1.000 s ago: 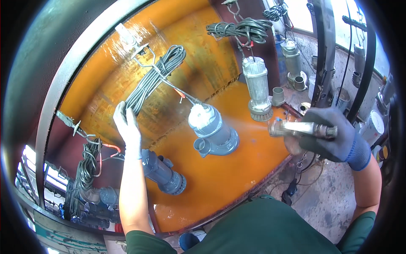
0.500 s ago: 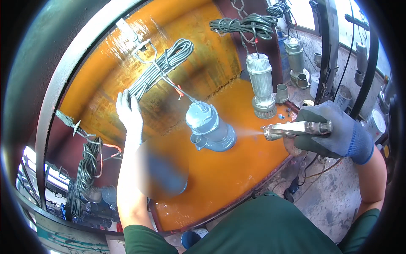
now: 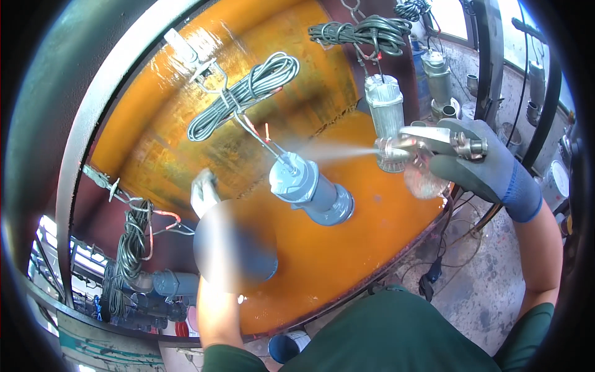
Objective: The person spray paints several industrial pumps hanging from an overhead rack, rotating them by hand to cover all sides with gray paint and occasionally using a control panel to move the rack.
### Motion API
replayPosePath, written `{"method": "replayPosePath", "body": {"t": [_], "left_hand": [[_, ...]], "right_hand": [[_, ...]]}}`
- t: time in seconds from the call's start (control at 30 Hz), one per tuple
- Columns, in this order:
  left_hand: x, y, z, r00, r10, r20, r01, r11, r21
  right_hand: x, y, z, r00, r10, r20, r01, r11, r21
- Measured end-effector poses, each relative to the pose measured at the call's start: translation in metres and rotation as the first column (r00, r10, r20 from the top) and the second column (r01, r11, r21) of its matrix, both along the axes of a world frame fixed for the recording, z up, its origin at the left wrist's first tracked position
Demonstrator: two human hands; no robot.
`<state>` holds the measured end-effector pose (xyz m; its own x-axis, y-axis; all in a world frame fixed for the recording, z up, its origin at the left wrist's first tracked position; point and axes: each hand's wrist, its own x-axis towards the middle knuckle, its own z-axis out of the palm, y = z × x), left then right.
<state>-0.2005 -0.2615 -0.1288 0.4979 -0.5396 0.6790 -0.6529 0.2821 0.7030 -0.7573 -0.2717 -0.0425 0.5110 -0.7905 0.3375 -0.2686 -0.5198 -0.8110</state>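
Right hand (image 3: 480,170) clamped on spray gun (image 3: 431,134); left hand (image 3: 204,192) blurred, finger state unclear. Sweep mist (image 3: 350,152) evenly across submersible pump (image 3: 310,189).

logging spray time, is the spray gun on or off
On: pale mist fans leftward from the spray gun in the right hand.

Silver metal pistol-shaped spray gun (image 3: 431,134) looked smooth, shiny; blue-grey cylindrical pump (image 3: 313,192) had smooth coat, faint sheen; pale silver cylindrical pump (image 3: 385,102) looked metal, duller; curved orange wall (image 3: 313,93) was glossy up high, streaked lower; black coiled cable (image 3: 248,93) looked rubbery; dark green shirt (image 3: 396,335) was matt cloth; speckled grey floor (image 3: 480,260) looked rough.
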Motion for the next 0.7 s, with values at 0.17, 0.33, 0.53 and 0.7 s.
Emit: {"method": "replayPosePath", "body": {"t": [0.17,0.33,0.53,0.7], "left_hand": [[-0.041,0.109,-0.187,0.875,-0.145,-0.462,0.196,0.979,0.063],[-0.04,0.262,-0.43,0.701,0.271,-0.659,0.13,0.861,0.492],[-0.082,0.397,-0.477,0.816,0.284,-0.504,0.335,0.477,0.812],[-0.096,0.434,-0.465,0.992,-0.115,-0.051,0.061,0.093,0.994]], "right_hand": [[-0.017,-0.025,0.001,0.94,0.136,-0.312,-0.23,0.93,-0.288],[-0.005,-0.029,0.018,0.986,0.138,-0.095,-0.156,0.962,-0.222],[-0.004,-0.053,0.013,0.965,0.162,-0.204,-0.217,0.934,-0.285],[0.0,-0.051,0.016,0.968,0.237,-0.088,-0.244,0.966,-0.089]]}}
